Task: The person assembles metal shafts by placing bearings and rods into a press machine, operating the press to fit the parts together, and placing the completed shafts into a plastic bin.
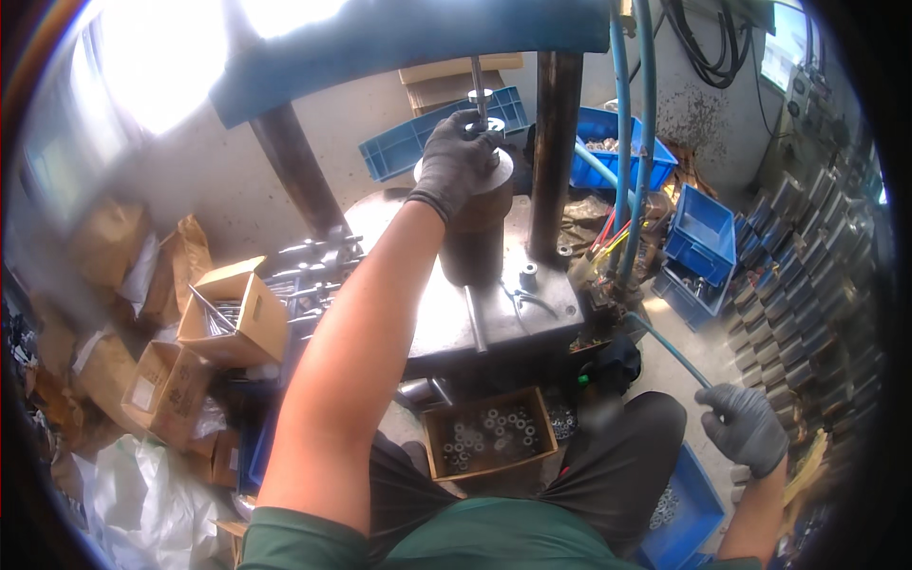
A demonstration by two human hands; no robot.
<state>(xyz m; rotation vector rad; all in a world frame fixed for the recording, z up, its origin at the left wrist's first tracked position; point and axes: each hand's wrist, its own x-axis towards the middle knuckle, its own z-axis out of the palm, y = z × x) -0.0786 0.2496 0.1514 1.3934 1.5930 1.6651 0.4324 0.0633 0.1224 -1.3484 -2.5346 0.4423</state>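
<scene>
Because a small metal part [496, 124] sits atop the dark upright cylinder [474, 252], directly beneath a slim vertical rod [477, 71], the gloved left hand [461, 152] reaches up to it, presumably to steady it in line. Its fingers bend about the part, but their far side is hidden, so whether they clamp it cannot be told. A pale round disc [500, 175] lies under the part, seemingly as a seat. The cylinder stands on a steel table [432, 318], whose flat top likely keeps it upright; a loose bar [476, 320] and a short metal sleeve [528, 276] rest near its foot. Off to the side, the gloved right hand [746, 429] has curled fingers at the end of a teal lever [670, 350]; whether they close on it is unclear. Between the knees, an open box [547, 423] of metal rings sits low, probably for easy reach.
</scene>
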